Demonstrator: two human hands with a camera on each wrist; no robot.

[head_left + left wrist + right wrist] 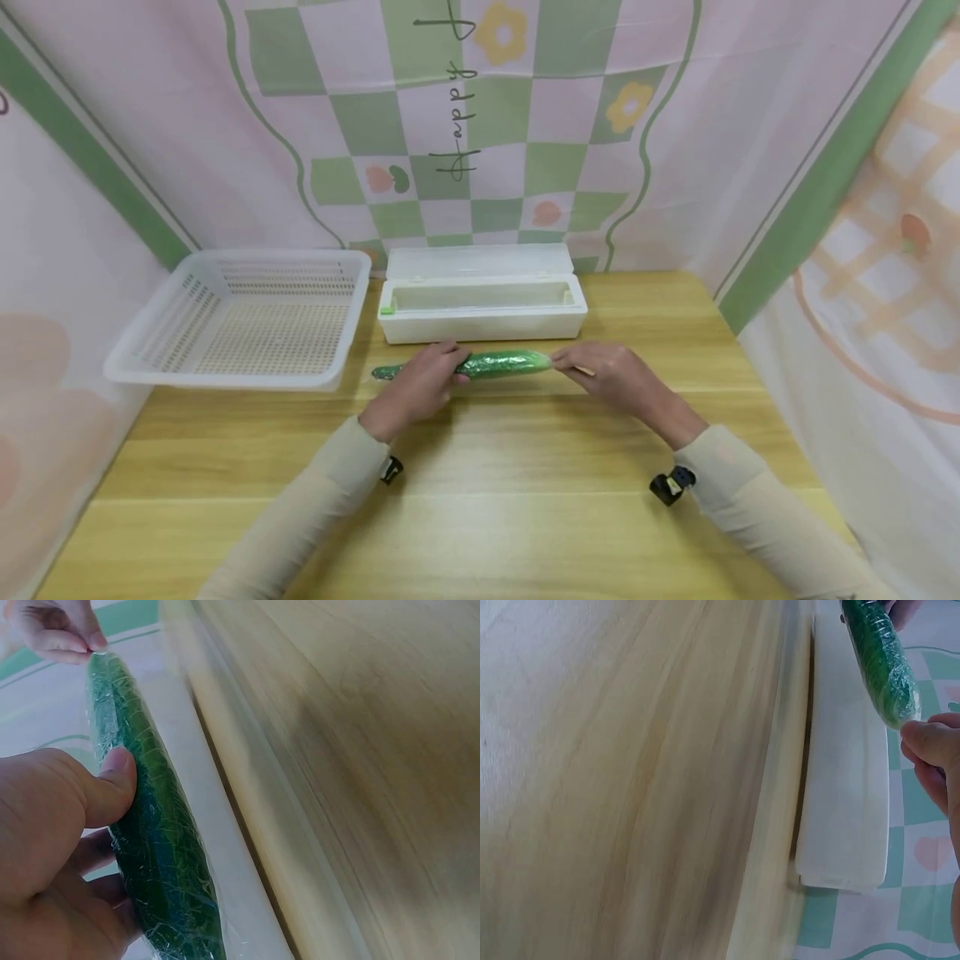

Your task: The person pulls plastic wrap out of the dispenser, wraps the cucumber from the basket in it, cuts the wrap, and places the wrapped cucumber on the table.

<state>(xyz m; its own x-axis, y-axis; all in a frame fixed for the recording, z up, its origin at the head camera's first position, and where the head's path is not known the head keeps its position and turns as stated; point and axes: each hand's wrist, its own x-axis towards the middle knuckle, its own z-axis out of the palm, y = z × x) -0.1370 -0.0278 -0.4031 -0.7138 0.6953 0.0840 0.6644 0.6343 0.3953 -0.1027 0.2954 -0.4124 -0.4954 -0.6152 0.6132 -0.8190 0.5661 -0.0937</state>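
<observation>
A green cucumber (501, 364) wrapped in clear plastic film lies level in front of a long white box (483, 327). My left hand (427, 375) grips it around the middle, its thumb (118, 772) along one side and the fingers curled beneath. At the paler right end, my right hand (618, 375) pinches the gathered film between thumb (926, 739) and fingers. Creases of the plastic wrap (900, 671) shine along the cucumber in both wrist views. The cucumber's dark left end sticks out past my left hand.
The box's translucent lid (480, 262) stands raised at the back, with a small green piece (386, 311) at the box's left front. A white slotted basket (225, 379) sits at the left on the wooden table (480, 517). Patterned cloth (495, 125) hangs behind.
</observation>
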